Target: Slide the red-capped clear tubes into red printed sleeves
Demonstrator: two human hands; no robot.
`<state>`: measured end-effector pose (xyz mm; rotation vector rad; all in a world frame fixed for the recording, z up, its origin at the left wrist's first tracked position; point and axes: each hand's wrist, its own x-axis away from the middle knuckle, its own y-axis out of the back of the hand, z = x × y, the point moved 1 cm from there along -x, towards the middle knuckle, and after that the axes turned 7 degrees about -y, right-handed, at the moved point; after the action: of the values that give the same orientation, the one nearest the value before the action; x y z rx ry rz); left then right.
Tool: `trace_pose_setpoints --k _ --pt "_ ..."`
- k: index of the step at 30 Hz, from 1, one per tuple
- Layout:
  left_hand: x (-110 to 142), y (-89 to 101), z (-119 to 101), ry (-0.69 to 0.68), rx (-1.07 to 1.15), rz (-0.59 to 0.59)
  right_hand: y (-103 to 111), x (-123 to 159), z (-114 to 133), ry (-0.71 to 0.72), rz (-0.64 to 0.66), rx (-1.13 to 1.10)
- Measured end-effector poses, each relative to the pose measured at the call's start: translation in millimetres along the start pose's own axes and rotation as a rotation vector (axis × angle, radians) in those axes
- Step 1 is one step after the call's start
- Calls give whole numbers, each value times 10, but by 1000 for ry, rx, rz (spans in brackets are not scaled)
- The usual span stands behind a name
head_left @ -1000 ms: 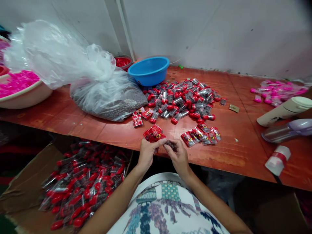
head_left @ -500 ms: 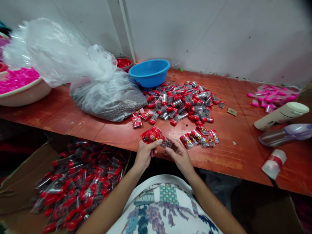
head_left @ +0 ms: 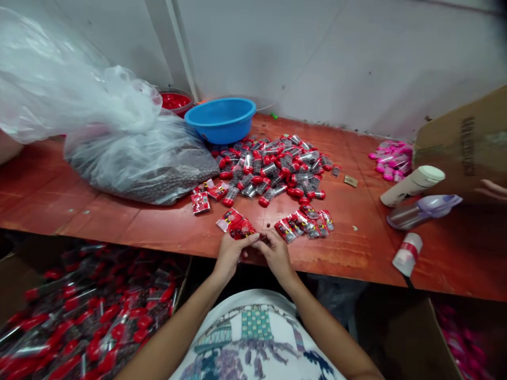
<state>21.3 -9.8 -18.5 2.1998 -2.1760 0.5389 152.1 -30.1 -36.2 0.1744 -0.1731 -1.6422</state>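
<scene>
Left hand (head_left: 228,254) clamped on packet (head_left: 242,228), basin (head_left: 221,130) behind. Right hand (head_left: 278,255) has been brought closer, grip unclear; packet's seemingly mid-job.

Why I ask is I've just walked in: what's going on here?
A person's left hand holds red packets at the front of a table; the right hand is close beside it, its grip unclear. Other packets lie to the right, and small red-ended containers are heaped farther back by a blue basin.
</scene>
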Motion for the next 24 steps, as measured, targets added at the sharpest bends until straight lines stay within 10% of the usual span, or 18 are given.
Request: trace_pose_setpoints --k 10,19,24 --pt "-154 -47 15 83 -26 -55 136 -74 -94 -69 -173 -39" --pt "-283 -98 -16 122 111 -87 1429 -238 -221 -68 -645 178" --pt "-219 -64 -136 218 292 -8 1771 -312 -323 -155 -579 359"
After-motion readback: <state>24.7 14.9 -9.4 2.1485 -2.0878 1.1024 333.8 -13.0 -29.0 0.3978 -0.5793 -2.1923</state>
